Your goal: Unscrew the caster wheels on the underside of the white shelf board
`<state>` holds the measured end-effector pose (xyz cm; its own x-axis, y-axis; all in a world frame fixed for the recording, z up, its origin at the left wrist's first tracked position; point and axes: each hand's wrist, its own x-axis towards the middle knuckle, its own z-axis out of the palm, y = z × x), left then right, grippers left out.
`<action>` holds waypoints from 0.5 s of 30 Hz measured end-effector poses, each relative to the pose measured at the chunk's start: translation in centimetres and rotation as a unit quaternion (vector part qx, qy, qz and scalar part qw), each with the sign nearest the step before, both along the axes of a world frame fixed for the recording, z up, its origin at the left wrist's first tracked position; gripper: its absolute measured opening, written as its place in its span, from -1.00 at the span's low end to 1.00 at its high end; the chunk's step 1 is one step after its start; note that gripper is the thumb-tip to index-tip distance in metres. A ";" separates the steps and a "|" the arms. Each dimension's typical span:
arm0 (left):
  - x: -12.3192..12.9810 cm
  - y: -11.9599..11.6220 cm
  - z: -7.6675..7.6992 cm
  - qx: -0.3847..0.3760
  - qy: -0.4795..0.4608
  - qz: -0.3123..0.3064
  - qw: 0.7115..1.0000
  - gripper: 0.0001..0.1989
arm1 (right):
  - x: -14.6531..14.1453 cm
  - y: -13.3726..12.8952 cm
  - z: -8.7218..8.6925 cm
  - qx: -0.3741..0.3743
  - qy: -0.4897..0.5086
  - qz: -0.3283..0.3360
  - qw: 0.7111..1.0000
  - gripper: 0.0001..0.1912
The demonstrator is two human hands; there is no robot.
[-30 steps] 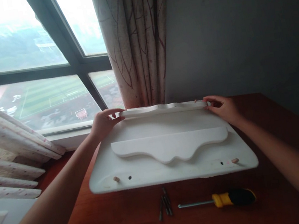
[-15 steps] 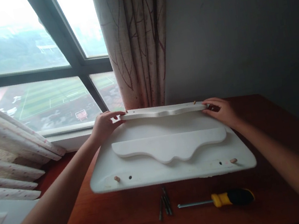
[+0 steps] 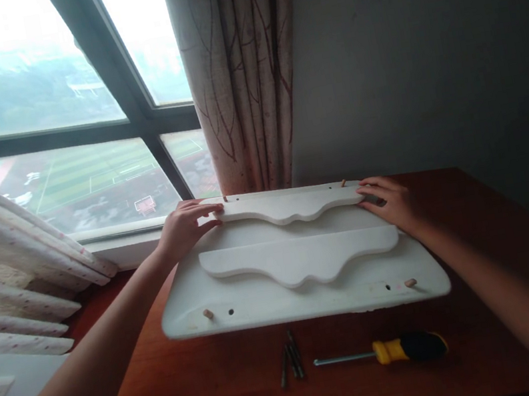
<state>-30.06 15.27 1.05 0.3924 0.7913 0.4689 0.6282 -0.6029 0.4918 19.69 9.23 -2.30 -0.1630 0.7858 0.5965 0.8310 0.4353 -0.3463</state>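
A white panel with a wavy edge [image 3: 291, 207] lies toward the far side of a large white board [image 3: 313, 305]. My left hand [image 3: 188, 227] pinches its left end and my right hand [image 3: 389, 201] grips its right end. Its curved edge faces me. A second panel of the same shape [image 3: 300, 259] rests on the middle of the board, touched by neither hand. Wooden dowels stand up near the board's corners, among them a near-left dowel [image 3: 207, 314] and a near-right dowel [image 3: 411, 283]. Small dark holes sit beside them.
In front of the board, several dark screws [image 3: 291, 359] lie on the reddish-brown table [image 3: 216, 395], beside a yellow-and-black screwdriver [image 3: 386, 352]. A window [image 3: 89, 180] and curtain [image 3: 245, 79] stand behind to the left. A grey wall [image 3: 402, 53] is at the right.
The far panel has tipped from showing its narrow edge to showing its broad face, its wavy edge now nearer me. Both hands still hold its ends. Far holes in the board now show.
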 end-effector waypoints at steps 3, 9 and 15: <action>-0.1 0.0 -0.3 -0.007 -0.011 0.008 1.000 -0.67 | 0.0 0.0 -0.2 0.009 0.003 0.004 1.000 -0.77; -0.4 -0.3 -0.6 -0.009 -0.018 0.023 1.000 -0.63 | 0.4 -0.7 -0.3 -0.012 0.012 -0.002 1.000 -0.71; -2.1 -3.0 -1.0 -0.044 -0.087 0.111 0.989 -0.51 | 2.3 -4.4 -1.8 -0.031 0.118 -0.066 0.990 -0.62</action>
<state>-32.21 12.23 0.09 0.1233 0.8899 0.4391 0.6410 -0.4092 0.6493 21.95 4.80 -4.05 0.0813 0.8276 0.5554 0.7724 0.2998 -0.5599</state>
